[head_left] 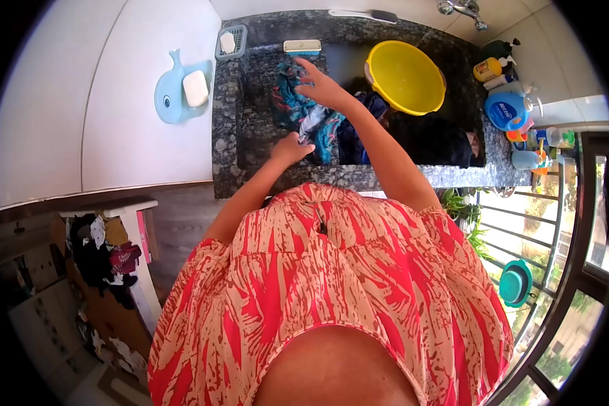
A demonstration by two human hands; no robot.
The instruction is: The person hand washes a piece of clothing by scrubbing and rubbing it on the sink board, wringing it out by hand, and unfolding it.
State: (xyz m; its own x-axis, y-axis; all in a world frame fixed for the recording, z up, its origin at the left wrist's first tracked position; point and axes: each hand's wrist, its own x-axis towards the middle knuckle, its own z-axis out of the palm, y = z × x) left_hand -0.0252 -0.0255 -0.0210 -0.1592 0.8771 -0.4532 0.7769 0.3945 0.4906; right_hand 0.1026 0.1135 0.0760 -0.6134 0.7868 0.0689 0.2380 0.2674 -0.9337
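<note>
A teal-blue patterned garment (323,132) with red and white touches lies bunched on the ribbed dark stone slab of the sink (257,101). My left hand (292,149) is closed on its near edge, fingers and thumb pinching the cloth. Over the garment's far part is my right hand (321,88), its fingers spread and holding nothing; whether it touches the cloth I cannot tell. A scrubbing brush (302,46) with a white back and blue bristles rests just beyond the garment. Dark clothes (426,139) lie in the basin to the right.
A yellow tub (407,76) stands in the basin's far right. Bottles, among them a blue one (507,110), line the right ledge. At the left are a soap basket (231,42) and a whale-shaped wall holder (170,98) with white soap. A tap (463,10) projects at the back.
</note>
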